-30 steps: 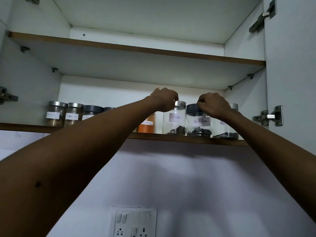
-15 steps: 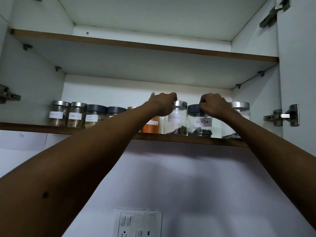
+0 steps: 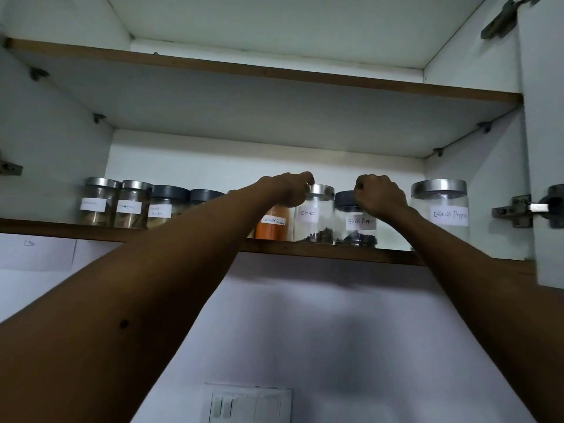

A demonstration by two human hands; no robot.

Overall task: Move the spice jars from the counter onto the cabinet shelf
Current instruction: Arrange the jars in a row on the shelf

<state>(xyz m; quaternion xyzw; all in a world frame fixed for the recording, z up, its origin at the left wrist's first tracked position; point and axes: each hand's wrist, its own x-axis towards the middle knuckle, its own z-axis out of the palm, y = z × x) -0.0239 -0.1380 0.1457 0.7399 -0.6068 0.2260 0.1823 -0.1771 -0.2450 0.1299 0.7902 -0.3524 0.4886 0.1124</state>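
Observation:
Several labelled spice jars stand in a row on the lower cabinet shelf [image 3: 335, 254]. My left hand [image 3: 290, 189] is closed over the steel lid of the Cloves jar [image 3: 316, 222]. My right hand [image 3: 380, 195] grips the dark lid of the small Black Pepper jar [image 3: 355, 227]. Left of the Cloves jar is an orange red chilli powder jar [image 3: 273, 224], partly behind my left wrist. A bigger Black Pepper jar [image 3: 442, 209] with a steel lid stands at the far right. Further left are two steel-lidded jars [image 3: 97, 203] [image 3: 131, 206] and two dark-lidded jars [image 3: 164, 206] [image 3: 204, 196].
An upper shelf [image 3: 274, 71] hangs above the jars. The open cabinet door [image 3: 546, 148] with its hinge [image 3: 531, 209] is at the right. A wall switch plate [image 3: 247, 404] sits below on the white wall.
Both hands stay on the same two jar lids. The view has shifted, so the big Black Pepper jar at the right now shows fully beside my right hand.

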